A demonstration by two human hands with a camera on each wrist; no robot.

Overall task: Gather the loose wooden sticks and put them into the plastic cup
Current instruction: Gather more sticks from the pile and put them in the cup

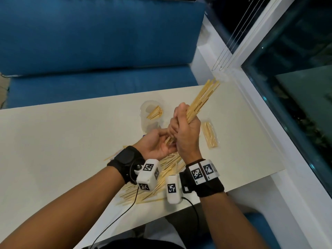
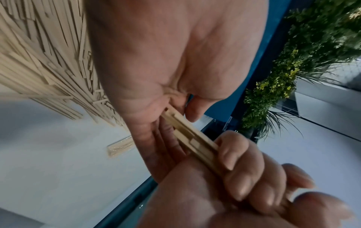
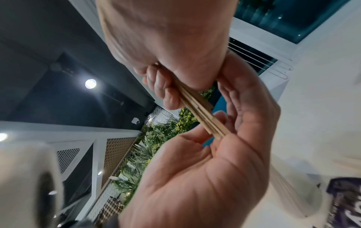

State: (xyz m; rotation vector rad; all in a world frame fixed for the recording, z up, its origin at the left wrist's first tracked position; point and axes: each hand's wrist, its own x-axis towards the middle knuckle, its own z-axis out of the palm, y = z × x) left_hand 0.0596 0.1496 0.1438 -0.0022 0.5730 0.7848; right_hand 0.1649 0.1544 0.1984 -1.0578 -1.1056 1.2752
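My right hand (image 1: pixel 185 130) grips a bundle of wooden sticks (image 1: pixel 203 97) that tilts up toward the far right above the table. My left hand (image 1: pixel 158 144) lies palm up under the bundle, its loosely bent fingers (image 2: pixel 234 166) cupped against the sticks' lower ends (image 2: pixel 191 138). In the right wrist view those stick ends (image 3: pixel 203 115) rest against the left hand (image 3: pixel 215 177) below the right hand (image 3: pixel 166 46). The clear plastic cup (image 1: pixel 149 112) stands just beyond the hands with several sticks in it. A pile of loose sticks (image 1: pixel 129 192) lies on the table under both wrists.
A sealed plastic packet of sticks (image 1: pixel 210 135) lies right of the hands. The white table (image 1: pixel 62 141) ends at a white window frame (image 1: pixel 260 123) on the right. A blue sofa (image 1: pixel 89 42) stands behind the table's far edge.
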